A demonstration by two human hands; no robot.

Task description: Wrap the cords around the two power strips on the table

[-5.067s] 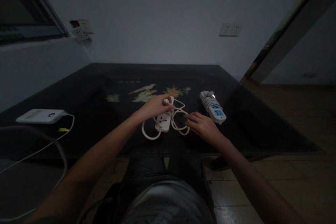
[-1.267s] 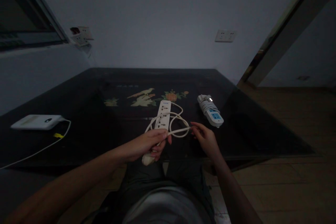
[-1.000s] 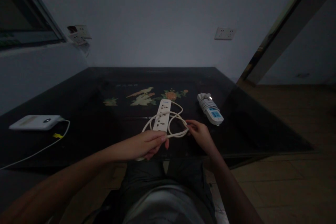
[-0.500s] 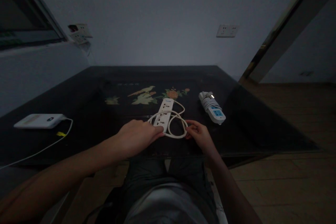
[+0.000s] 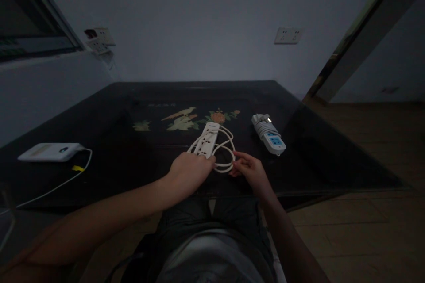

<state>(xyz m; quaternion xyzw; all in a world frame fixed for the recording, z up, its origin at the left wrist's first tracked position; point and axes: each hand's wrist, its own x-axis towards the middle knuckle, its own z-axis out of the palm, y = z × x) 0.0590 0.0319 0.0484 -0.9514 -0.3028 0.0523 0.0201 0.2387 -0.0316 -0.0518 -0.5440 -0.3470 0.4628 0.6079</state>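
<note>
A white power strip (image 5: 206, 142) lies at a slant on the dark table, in front of me. Its pale cord (image 5: 223, 170) makes loops across the strip and to its right. My left hand (image 5: 191, 171) is closed at the near end of the strip, thumb against the cord; its other fingers are hidden beneath. With thumb and fingers, my right hand (image 5: 248, 169) pinches the right side of the cord loops. A second power strip (image 5: 267, 135), with blue socket faces and a grey cord wound around it, lies to the right of my right hand.
The dark table (image 5: 139, 97) bears a bird-and-flower picture (image 5: 181, 119). On its left lies a white power bank (image 5: 49, 152) with a cable and a yellow tag (image 5: 78, 168). Wall sockets (image 5: 288, 35) are on the back wall, and more sockets (image 5: 101, 40) near the window.
Over the last seconds both hands have gathered the cord into loops. The plug end seen earlier below my left hand is now hidden. Just now another bend of cord lies over the strip's far end.
</note>
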